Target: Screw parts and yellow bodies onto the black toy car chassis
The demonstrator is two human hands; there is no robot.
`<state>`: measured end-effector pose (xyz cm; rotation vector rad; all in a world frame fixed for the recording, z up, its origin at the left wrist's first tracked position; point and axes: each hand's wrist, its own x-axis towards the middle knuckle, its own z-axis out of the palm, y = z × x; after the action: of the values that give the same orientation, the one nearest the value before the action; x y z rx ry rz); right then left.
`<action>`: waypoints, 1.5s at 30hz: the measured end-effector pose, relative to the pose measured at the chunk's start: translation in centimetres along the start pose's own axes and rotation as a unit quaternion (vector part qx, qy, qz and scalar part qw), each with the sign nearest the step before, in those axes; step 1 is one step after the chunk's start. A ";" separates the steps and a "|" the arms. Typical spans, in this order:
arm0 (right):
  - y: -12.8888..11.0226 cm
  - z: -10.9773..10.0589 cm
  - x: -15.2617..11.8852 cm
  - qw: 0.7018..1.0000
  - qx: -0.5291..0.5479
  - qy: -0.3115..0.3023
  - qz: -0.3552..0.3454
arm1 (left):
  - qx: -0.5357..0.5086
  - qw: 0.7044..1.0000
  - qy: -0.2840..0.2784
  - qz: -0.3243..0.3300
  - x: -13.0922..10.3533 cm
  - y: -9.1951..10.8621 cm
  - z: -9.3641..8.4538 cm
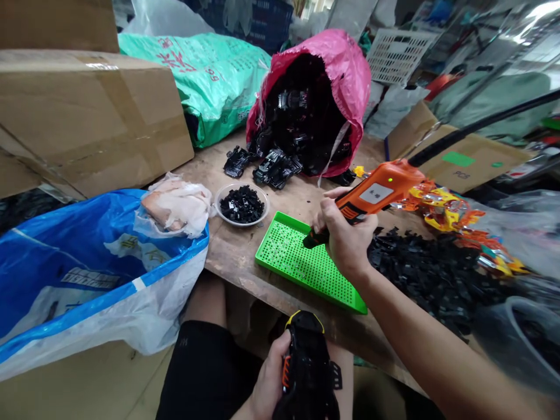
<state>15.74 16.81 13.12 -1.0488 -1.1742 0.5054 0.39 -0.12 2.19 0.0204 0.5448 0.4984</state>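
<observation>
**Orange driver (371, 189) over the green tray (301, 282)**

In the head view, the step seems to be bringing the tip (310, 240) to the tray; that calls for steady aim. The right hand (350, 239) wraps its fingers around the driver. The left hand (270, 373), fingers partly hidden, grips a black toy piece (308, 373), nearer the lap than the tray.

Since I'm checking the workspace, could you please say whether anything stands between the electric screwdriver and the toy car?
The green tray's near rim and table edge lie between the electric screwdriver in the right hand and the toy car in the left hand; nothing taller shows there.
</observation>
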 end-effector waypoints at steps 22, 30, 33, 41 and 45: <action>2.3 1.6 0.3 0.998 0.054 0.020 0.021 | 0.034 0.999 0.015 -0.014 -0.1 0.3 0.8; 2.3 1.6 0.2 0.998 0.052 0.026 0.026 | 0.024 1.000 0.009 0.004 0.2 0.0 0.3; 2.3 1.6 0.2 0.997 0.067 0.025 0.022 | 0.020 1.000 0.003 -0.009 0.2 0.0 0.2; 1.6 1.6 0.2 0.995 0.092 0.028 0.018 | 0.007 1.000 0.003 -0.021 0.0 0.2 0.5; 0.6 1.4 0.4 0.994 0.104 0.028 0.020 | -0.017 1.000 0.009 -0.015 -0.1 0.0 0.7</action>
<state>14.74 18.00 12.81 -0.9026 -1.0291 0.6122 0.68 -0.10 2.84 -0.0245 0.5535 0.4780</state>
